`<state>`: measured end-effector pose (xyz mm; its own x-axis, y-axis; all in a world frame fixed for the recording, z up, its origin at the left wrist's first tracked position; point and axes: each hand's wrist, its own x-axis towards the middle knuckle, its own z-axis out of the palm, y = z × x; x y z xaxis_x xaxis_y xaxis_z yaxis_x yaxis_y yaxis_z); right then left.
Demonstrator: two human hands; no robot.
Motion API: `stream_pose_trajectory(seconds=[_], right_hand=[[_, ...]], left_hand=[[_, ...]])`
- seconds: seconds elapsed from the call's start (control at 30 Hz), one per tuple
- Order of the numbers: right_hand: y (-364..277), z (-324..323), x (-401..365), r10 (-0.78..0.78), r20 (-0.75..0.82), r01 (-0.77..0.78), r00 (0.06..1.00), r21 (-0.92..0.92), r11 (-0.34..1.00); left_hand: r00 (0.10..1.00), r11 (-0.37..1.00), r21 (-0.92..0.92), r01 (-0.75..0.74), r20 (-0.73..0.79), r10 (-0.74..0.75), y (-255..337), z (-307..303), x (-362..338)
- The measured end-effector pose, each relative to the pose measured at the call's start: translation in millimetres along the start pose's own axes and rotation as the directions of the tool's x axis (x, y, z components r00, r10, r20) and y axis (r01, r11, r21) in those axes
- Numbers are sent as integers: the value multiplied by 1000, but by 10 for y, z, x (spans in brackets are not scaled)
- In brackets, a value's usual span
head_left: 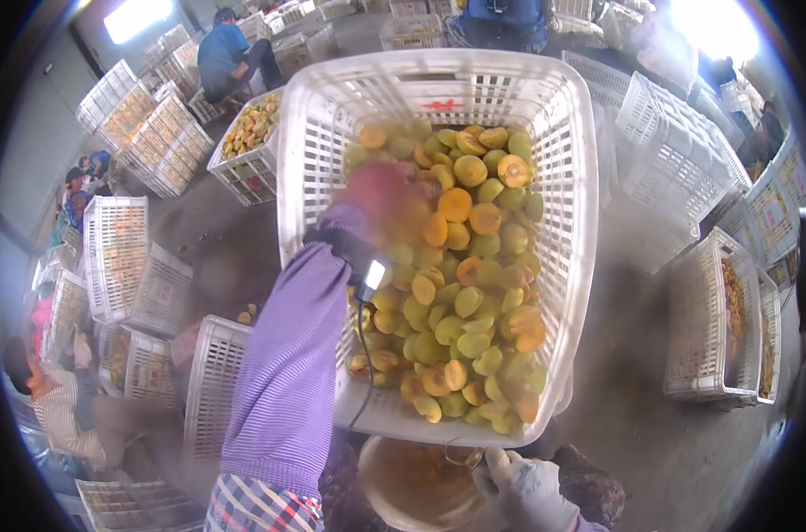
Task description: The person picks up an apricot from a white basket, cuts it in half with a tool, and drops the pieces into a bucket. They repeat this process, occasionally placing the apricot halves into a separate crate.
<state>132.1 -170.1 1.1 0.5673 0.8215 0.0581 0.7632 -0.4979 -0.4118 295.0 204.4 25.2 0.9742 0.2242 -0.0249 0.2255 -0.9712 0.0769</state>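
A large white plastic crate [585, 293] in front of me holds a heap of green and orange halved fruits [469, 266] that look like apricots. My left hand [381, 197], in a reddish glove, reaches into its left side over the fruit. Motion smears its fingers, so what they hold, if anything, is hidden. Below the crate's near edge, my right hand [520, 489] wears a grey glove, its fingers closed around a thin curved metal tool [461, 456]. Beside that hand, a pale round bucket [394, 496] stands under the crate's edge.
A smaller crate of fruit [250, 142] stands at the left. Stacked crates [114, 257] rise farther left, and more [673, 142] stand at the right. Filled crates [704, 328] sit on the floor at the right. Seated people [230, 58] work around the room.
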Motion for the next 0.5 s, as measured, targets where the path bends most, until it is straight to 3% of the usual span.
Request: stream_pose_trajectory(seconds=[0.03,0.07,0.13,0.23,0.47,0.5], right_hand=[[36,32,41,-59,-132,52,990,-58,997],[71,119,38,-8,-82,8,997,-8,1000],[105,284,-10,86,26,-88,996,80,993],[63,231,126,115,58,-116,992,19,993],[149,301,255,77,79,-82,994,53,995],[159,312,265,78,74,-83,994,59,995]], left_hand=[[1000,1000,26,-16,10,16,38,-17,-122],[999,998,52,-33,21,32,85,-44,-251],[982,977,-153,149,140,-127,104,33,-331],[982,991,-67,112,161,-100,98,146,-483],[955,955,-192,225,238,-177,98,481,-1049],[970,975,-140,171,199,-141,123,555,-1156]])
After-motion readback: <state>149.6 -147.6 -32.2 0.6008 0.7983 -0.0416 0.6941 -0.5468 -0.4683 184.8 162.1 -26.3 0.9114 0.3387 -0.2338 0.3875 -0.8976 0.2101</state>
